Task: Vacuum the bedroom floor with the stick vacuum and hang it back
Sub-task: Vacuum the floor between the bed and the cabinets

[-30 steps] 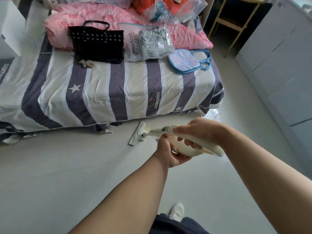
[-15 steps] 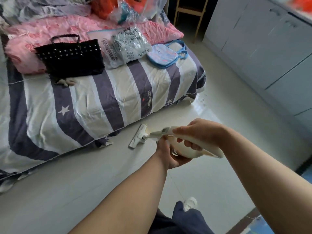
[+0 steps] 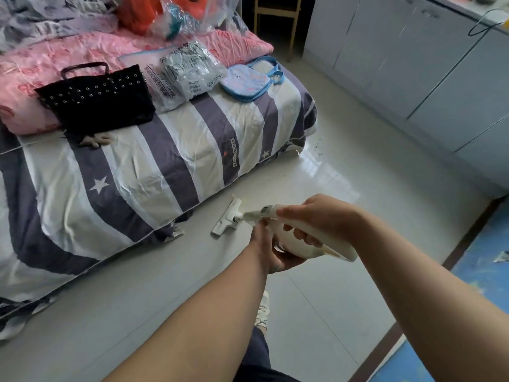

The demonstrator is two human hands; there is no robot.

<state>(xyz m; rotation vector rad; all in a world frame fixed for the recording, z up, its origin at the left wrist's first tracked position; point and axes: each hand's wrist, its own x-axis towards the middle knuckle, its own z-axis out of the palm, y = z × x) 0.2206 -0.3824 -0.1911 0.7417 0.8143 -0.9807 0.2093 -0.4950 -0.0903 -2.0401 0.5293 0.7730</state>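
While left grip and right grip clasp stick vacuum, bed beside floor head

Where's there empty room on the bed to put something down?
The striped sheet is bare from the black handbag down to the near edge. Crowded further back: handbag, plastic packages and blue pouch line the pink quilt.

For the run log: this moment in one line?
right hand grips stick vacuum handle | left hand holds its body | floor head on tiles beside bed
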